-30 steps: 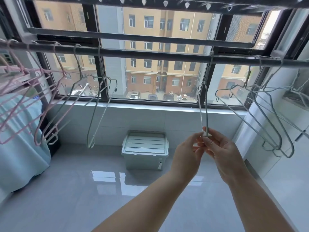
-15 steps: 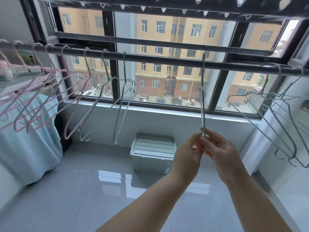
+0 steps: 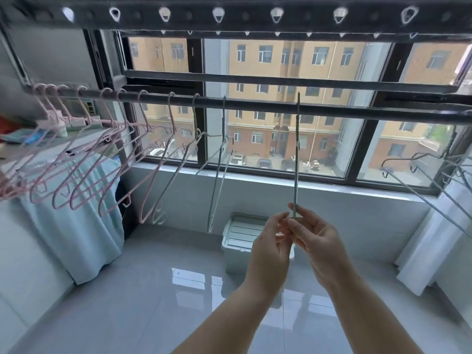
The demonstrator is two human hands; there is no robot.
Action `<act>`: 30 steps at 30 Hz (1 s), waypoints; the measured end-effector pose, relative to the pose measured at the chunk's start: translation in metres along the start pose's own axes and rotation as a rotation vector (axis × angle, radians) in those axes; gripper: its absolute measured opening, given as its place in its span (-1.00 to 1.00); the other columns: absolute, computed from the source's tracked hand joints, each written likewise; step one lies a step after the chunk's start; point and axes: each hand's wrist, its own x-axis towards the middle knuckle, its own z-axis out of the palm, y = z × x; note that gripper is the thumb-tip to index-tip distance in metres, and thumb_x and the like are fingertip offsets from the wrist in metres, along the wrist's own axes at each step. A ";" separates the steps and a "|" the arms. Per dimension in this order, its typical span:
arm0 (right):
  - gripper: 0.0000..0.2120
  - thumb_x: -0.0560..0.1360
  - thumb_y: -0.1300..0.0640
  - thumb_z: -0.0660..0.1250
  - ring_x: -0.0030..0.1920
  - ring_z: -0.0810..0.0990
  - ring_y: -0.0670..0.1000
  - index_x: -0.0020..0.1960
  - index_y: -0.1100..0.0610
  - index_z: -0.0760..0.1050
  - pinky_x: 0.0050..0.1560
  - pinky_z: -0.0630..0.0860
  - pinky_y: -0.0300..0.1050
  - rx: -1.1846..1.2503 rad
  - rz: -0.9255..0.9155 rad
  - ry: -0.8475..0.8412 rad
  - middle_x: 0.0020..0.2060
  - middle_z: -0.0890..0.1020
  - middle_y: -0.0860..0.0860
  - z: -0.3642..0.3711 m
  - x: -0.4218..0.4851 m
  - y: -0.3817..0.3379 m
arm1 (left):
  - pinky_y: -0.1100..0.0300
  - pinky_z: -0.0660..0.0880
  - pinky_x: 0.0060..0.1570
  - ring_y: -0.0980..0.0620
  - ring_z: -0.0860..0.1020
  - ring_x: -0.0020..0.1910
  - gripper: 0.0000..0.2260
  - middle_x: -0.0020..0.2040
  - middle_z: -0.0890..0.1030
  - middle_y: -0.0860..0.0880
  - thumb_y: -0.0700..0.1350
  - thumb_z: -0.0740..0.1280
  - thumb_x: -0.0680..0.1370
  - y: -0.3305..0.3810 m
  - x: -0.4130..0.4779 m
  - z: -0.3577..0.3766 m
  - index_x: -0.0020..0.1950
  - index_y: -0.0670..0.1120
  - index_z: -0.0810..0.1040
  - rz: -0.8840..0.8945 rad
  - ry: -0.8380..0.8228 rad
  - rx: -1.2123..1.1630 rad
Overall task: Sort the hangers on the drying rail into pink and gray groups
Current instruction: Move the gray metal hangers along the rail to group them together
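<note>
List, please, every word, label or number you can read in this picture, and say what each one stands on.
No text can be read in this view.
Items on the left shelf: some print, too blurred to read.
Gray hanger: no marking visible.
Storage box on the floor: no label visible.

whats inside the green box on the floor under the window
The box has its lid on, so its contents are hidden. Only the ribbed lid and front wall show; the left hand covers its right end.
</note>
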 end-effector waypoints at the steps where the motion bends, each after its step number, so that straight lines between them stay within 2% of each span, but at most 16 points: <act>1: -0.71 0.44 0.41 0.27 -0.36 0.64 -0.04 0.09 0.17 0.53 -0.25 0.63 -0.20 0.001 0.001 -0.006 -0.35 0.69 0.04 0.005 0.001 0.001 | 0.33 0.51 0.00 0.27 0.58 -0.08 -0.69 -0.07 0.56 0.28 -0.25 0.21 0.54 0.000 0.000 -0.005 0.16 0.12 0.44 0.001 0.006 -0.002; 5: -0.71 0.44 0.43 0.27 -0.35 0.63 -0.04 0.09 0.16 0.53 -0.22 0.60 -0.20 -0.019 -0.001 -0.032 -0.36 0.68 0.03 0.026 0.003 0.005 | 0.37 0.51 -0.04 0.25 0.59 -0.09 -0.61 -0.05 0.59 0.25 -0.33 0.20 0.52 -0.003 -0.001 -0.022 0.10 0.17 0.44 0.012 0.071 0.002; 9: -0.70 0.45 0.43 0.27 -0.33 0.63 -0.01 0.12 0.18 0.51 -0.18 0.60 -0.17 -0.041 0.020 -0.035 -0.33 0.67 0.06 0.044 0.005 0.012 | 0.35 0.51 -0.02 0.25 0.60 -0.05 -0.63 -0.03 0.62 0.18 -0.33 0.22 0.52 -0.007 -0.002 -0.038 0.09 0.16 0.45 -0.009 0.096 -0.025; 12: -0.69 0.45 0.44 0.26 -0.35 0.64 -0.03 0.15 0.22 0.49 -0.22 0.60 -0.19 -0.016 0.047 -0.052 -0.37 0.67 0.05 0.055 0.005 0.018 | 0.41 0.50 -0.06 0.27 0.60 -0.07 -0.60 -0.06 0.64 0.14 -0.37 0.21 0.51 -0.010 -0.003 -0.049 0.08 0.15 0.46 -0.028 0.127 -0.019; 17: -0.70 0.45 0.45 0.27 -0.37 0.64 -0.01 0.15 0.24 0.48 -0.29 0.61 -0.19 -0.003 0.070 -0.053 -0.38 0.68 0.07 0.069 0.006 0.030 | 0.35 0.53 -0.05 0.25 0.61 -0.10 -0.62 -0.04 0.64 0.11 -0.37 0.24 0.51 -0.019 -0.005 -0.064 0.10 0.11 0.46 -0.075 0.147 0.001; 21: -0.71 0.47 0.45 0.23 -0.39 0.64 -0.05 0.14 0.22 0.48 -0.40 0.55 -0.25 0.029 0.152 -0.067 -0.35 0.67 0.06 0.080 0.005 0.037 | 0.37 0.51 -0.05 0.26 0.59 -0.08 -0.67 -0.02 0.63 0.14 -0.33 0.25 0.52 -0.025 -0.008 -0.071 0.19 0.01 0.44 -0.124 0.160 0.030; 22: -0.70 0.48 0.43 0.23 -0.33 0.64 -0.06 0.16 0.22 0.47 -0.33 0.56 -0.25 -0.006 0.168 -0.072 -0.27 0.67 0.07 0.081 0.005 0.037 | 0.37 0.48 -0.01 0.24 0.58 -0.03 -0.65 0.02 0.61 0.12 -0.32 0.25 0.52 -0.025 -0.009 -0.071 0.23 0.01 0.42 -0.129 0.171 0.047; 24: -0.67 0.49 0.33 0.28 -0.06 0.60 -0.07 0.24 0.16 0.45 -0.03 0.53 -0.23 -0.239 0.155 -0.069 0.01 0.61 0.04 0.074 0.003 0.034 | 0.28 0.36 0.18 0.17 0.47 0.17 -0.57 0.18 0.50 0.11 -0.31 0.26 0.51 -0.022 -0.010 -0.067 0.32 0.01 0.33 -0.122 0.215 0.142; 25: -0.63 0.49 0.26 0.30 0.10 0.53 -0.08 0.28 0.11 0.42 0.11 0.45 -0.22 -0.414 0.117 -0.061 0.12 0.54 -0.01 0.067 0.001 0.032 | 0.23 0.27 0.27 0.18 0.37 0.23 -0.52 0.23 0.41 0.13 -0.32 0.27 0.49 -0.018 -0.010 -0.064 0.36 0.00 0.29 -0.100 0.256 0.203; 27: -0.58 0.48 0.19 0.33 0.29 0.38 -0.08 0.32 0.09 0.37 0.32 0.29 -0.22 -0.696 -0.009 -0.014 0.23 0.42 -0.06 0.042 -0.004 0.017 | 0.22 0.15 0.33 0.28 0.22 0.24 -0.45 0.24 0.32 0.15 -0.37 0.28 0.46 -0.006 -0.007 -0.054 0.38 -0.04 0.25 0.005 0.336 0.287; 28: -0.56 0.47 0.20 0.34 0.34 0.33 -0.07 0.33 0.12 0.36 0.36 0.20 -0.26 -0.800 -0.099 0.038 0.25 0.40 -0.04 0.024 -0.008 0.005 | 0.27 0.12 0.34 0.31 0.20 0.23 -0.45 0.24 0.32 0.14 -0.40 0.28 0.44 0.002 -0.004 -0.044 0.38 -0.08 0.27 0.083 0.349 0.304; 30: -0.56 0.44 0.24 0.36 0.36 0.31 -0.01 0.30 0.15 0.40 0.32 0.07 -0.38 -0.996 -0.262 0.219 0.27 0.41 0.05 -0.016 -0.016 -0.026 | 0.47 0.07 0.32 0.31 0.22 0.23 -0.48 0.24 0.35 0.10 -0.41 0.26 0.43 0.020 0.006 -0.020 0.36 -0.14 0.30 0.221 0.312 0.290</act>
